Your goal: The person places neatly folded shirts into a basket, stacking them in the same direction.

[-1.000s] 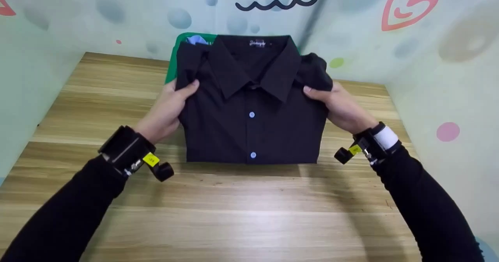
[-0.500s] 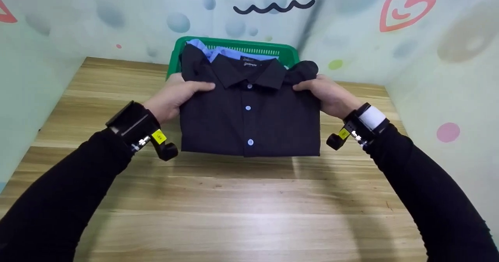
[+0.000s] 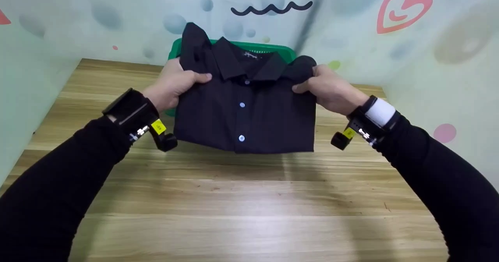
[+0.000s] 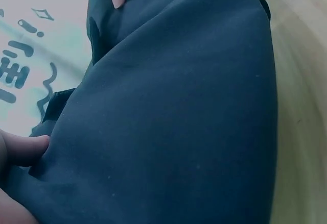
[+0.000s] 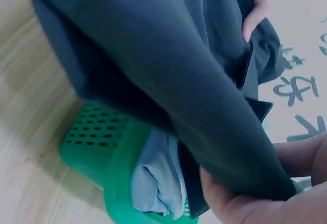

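A folded black shirt (image 3: 273, 115) with a collar and pale buttons is held up between both hands, in front of and over the green basket (image 3: 286, 50). My left hand (image 3: 171, 82) grips its left side, thumb on the front. On the opposite side my right hand (image 3: 331, 90) pinches the shirt near the shoulder, thumb on top; its fingers curl behind the cloth in the right wrist view. That view also shows light blue folded clothing (image 5: 158, 175) inside the basket, below the raised shirt. The shirt hides most of the basket in the head view.
The wooden table (image 3: 249, 207) extends toward me in front of the basket. A patterned wall (image 3: 343, 28) stands close behind the basket, and side walls border the table at left and right.
The shirt first tips lower over the basket, showing the blue clothing, then its collar end rises again and hides that clothing in the head view. Both hands keep their hold.
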`<state>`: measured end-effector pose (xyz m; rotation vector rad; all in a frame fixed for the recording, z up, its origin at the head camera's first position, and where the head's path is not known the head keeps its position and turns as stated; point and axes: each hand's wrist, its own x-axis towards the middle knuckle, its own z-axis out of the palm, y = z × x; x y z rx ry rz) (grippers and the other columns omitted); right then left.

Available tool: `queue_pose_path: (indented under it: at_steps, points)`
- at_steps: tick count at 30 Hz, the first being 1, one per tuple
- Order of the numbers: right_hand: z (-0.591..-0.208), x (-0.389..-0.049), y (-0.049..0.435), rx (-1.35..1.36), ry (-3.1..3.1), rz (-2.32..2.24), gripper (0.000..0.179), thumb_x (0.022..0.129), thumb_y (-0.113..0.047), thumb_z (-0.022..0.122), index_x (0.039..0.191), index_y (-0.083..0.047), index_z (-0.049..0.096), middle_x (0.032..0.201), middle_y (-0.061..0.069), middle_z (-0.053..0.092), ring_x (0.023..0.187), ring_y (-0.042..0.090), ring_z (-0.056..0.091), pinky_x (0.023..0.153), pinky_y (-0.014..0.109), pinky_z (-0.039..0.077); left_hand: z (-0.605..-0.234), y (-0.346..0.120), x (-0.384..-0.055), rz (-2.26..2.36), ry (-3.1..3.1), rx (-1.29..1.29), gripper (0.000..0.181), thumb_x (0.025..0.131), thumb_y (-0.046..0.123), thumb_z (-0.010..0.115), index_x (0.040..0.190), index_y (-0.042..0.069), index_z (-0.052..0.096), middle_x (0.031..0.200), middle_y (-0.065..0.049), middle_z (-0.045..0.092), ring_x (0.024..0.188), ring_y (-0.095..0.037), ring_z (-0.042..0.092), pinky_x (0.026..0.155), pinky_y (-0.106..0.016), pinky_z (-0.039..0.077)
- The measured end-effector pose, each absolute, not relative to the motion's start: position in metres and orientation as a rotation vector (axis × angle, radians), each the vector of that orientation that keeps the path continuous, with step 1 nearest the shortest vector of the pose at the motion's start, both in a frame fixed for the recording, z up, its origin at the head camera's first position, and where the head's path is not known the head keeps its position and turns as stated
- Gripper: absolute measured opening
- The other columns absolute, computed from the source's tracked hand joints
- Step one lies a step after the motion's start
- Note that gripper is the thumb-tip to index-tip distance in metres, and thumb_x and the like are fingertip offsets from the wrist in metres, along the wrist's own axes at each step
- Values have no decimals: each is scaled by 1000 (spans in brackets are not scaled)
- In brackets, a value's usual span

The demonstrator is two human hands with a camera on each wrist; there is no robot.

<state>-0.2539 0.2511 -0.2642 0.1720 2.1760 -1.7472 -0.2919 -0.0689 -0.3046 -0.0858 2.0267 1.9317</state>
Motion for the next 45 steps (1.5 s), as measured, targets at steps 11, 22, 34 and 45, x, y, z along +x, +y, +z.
queue_pose_path:
  at_steps: [11, 22, 34, 45]
  points:
    - [-260, -310, 257, 293, 2268, -1779, 10, 92, 9, 61, 99, 4, 55, 106, 13, 56, 90, 21, 60, 77, 27, 51, -281, -45, -347, 1793, 2208, -162, 49, 92, 11, 70, 136, 3, 48, 132, -6, 52, 111, -18, 54, 93, -25, 44]
    - [-287, -336, 249, 351, 2371, -1680, 37, 98, 3, 54, 134, 2, 47, 130, 12, 47, 103, 19, 54, 85, 27, 47, -297, -55, -366, 1673, 2277, -212, 63, 98, 14, 60, 152, 6, 28, 151, -10, 36, 131, -21, 43, 102, -25, 39]
    - [-301, -310, 261, 387, 2083, -1696, 38, 91, -1, 67, 124, 6, 49, 123, 10, 50, 103, 19, 54, 81, 24, 50, -300, -55, -346, 1577, 2140, -254, 82, 103, 26, 44, 153, 10, -19, 163, -6, -8, 143, -19, 22, 108, -24, 29]
    - [-298, -276, 268, 257, 2127, -1722, 76, 93, 2, 63, 151, 7, 15, 141, 17, 41, 118, 20, 50, 95, 28, 46, -298, -45, -309, 1342, 2322, -59, 91, 102, 29, 42, 144, 3, -34, 161, -13, -16, 146, -21, 5, 116, -32, 15]
